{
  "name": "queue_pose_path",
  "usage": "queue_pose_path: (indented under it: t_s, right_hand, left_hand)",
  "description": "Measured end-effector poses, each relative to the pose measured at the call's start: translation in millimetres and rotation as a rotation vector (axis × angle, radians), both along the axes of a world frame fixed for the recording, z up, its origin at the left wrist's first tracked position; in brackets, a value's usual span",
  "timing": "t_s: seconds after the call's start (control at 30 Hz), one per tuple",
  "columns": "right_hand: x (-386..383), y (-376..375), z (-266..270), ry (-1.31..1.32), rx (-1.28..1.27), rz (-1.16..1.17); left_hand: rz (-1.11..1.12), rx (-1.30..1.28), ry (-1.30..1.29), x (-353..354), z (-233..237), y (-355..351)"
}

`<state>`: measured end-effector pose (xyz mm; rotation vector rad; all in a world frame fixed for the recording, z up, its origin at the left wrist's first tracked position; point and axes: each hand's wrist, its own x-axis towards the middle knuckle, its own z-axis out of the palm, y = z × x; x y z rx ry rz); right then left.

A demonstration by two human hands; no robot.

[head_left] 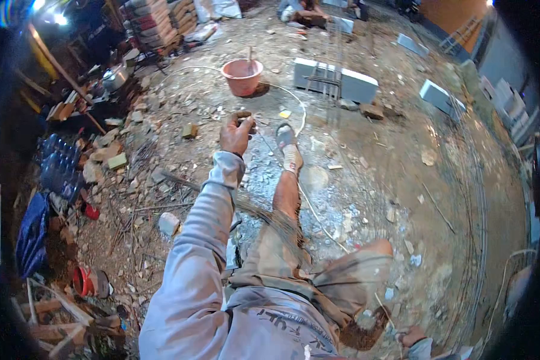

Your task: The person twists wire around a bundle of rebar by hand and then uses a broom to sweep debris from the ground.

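Just this side of the pink bucket (242,76), my left hand (236,134) pinches a small dark piece (243,116), likely mid-pick-up; bringing it back wants a firm hold.

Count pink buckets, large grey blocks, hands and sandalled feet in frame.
Pink bucket: 1
Large grey blocks: 3
Hands: 2, the left hand with its grip closed on a small dark item, and the right hand at the bottom edge
Sandalled foot: 1
Total: 7
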<state>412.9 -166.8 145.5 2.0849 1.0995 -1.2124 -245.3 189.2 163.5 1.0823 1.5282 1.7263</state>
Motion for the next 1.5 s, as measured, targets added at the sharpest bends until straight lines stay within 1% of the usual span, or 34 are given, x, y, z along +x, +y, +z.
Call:
queue_pose_path:
  t_s: [0.03,0.1,0.17,0.23,0.27,0.3,0.33,0.4,0.47,0.5,0.57,0.6,0.63,0.67,0.7,0.77,0.8,0.87,0.9,0.97,1.0,1.03,1.07,1.13,1.2,1.23,1.27,1.3,1.33,1.4,1.47,1.5]
  right_hand:
    - [5,5,-6,0.003,0.009,0.022]
    - [21,2,-25,0.331,0.011,0.267]
    - [-23,22,10,0.385,0.018,0.300]
    - [-51,39,38,0.463,0.037,0.364]
    - [-63,48,50,0.496,0.053,0.389]
    - [-74,56,63,0.531,0.070,0.412]
    - [-83,63,76,0.557,0.098,0.431]
    - [-94,75,101,0.597,0.183,0.442]
    - [-100,91,126,0.608,0.323,0.432]
    - [-102,100,137,0.602,0.409,0.417]
    - [-108,124,153,0.560,0.604,0.382]
    - [-113,132,159,0.530,0.689,0.357]
    - [-118,144,159,0.487,0.766,0.351]
    - [-124,153,157,0.436,0.830,0.346]
    - [-128,159,148,0.392,0.861,0.381]
    - [-129,163,118,0.320,0.857,0.487]
    - [-128,159,102,0.322,0.795,0.532]
    - [-131,143,80,0.385,0.622,0.562]
    - [-130,132,78,0.438,0.542,0.559]
    - [-124,116,91,0.548,0.467,0.503]
    - [-121,108,101,0.597,0.482,0.443]
    - [-116,107,112,0.640,0.542,0.389]
    - [-110,104,119,0.666,0.623,0.339]
    - [-106,99,137,0.666,0.842,0.258]
    - [-102,99,137,0.582,1.060,0.268]
    - [-100,94,131,0.501,1.105,0.238]
    - [-94,99,103,0.292,1.508,0.558]
    - [-92,91,87,0.470,1.216,0.110]
    - [-84,80,48,0.295,1.120,0.181]
    - [-101,44,-4,-0.026,0.827,0.335]
    - [-118,21,-46,-0.044,0.458,0.466]
    - [-118,13,-43,0.075,0.429,0.504]
  left_hand:
    - [0.022,0.009,0.003,-20,-4,6]
    - [0.204,-0.155,0.161,-75,-21,14]
    - [0.341,-0.132,0.179,-130,-43,8]
    - [0.519,-0.342,0.509,-154,-24,-29]
    - [0.543,-0.337,0.520,-180,-35,-40]
    - [0.633,-0.375,0.569,-213,-56,-44]
    - [0.727,-0.418,0.614,-235,-67,-56]
    - [0.789,-0.414,0.590,-250,-65,-92]
    - [0.856,-0.491,0.568,-240,-47,-123]
    - [0.899,-0.570,0.574,-225,-29,-142]
    - [0.843,-0.305,0.204,-284,-97,-147]
    - [0.766,-0.252,-0.015,-305,-116,-157]
    - [0.676,-0.194,-0.233,-299,-103,-167]
    - [0.692,-0.173,-0.310,-283,-98,-172]
    - [0.690,-0.121,-0.370,-286,-103,-178]
    - [0.645,-0.169,-0.582,-296,-113,-179]
    - [0.643,-0.168,-0.586,-290,-109,-180]
    - [0.665,-0.253,-0.434,-279,-94,-183]
    - [0.658,-0.258,-0.427,-288,-102,-182]
    - [0.596,-0.106,-0.433,-310,-116,-176]
    - [0.654,-0.118,-0.470,-315,-119,-174]
    - [0.659,-0.239,-0.311,-321,-119,-175]
    - [0.544,-0.367,-0.162,-392,-183,-176]
    - [0.505,-0.280,-0.424,-331,-136,-179]
    - [0.348,-0.301,-0.421,-316,-156,-139]
    - [0.297,-0.326,-0.413,-304,-163,-114]
    - [0.284,-0.347,-0.394,-294,-161,-96]
    - [0.280,-0.383,-0.356,-282,-159,-81]
    - [0.289,-0.401,-0.322,-266,-156,-65]
    - [0.250,-0.427,-0.301,-244,-153,-38]
    - [0.264,-0.414,-0.304,-249,-151,-29]
    - [0.256,-0.397,-0.311,-255,-150,-29]
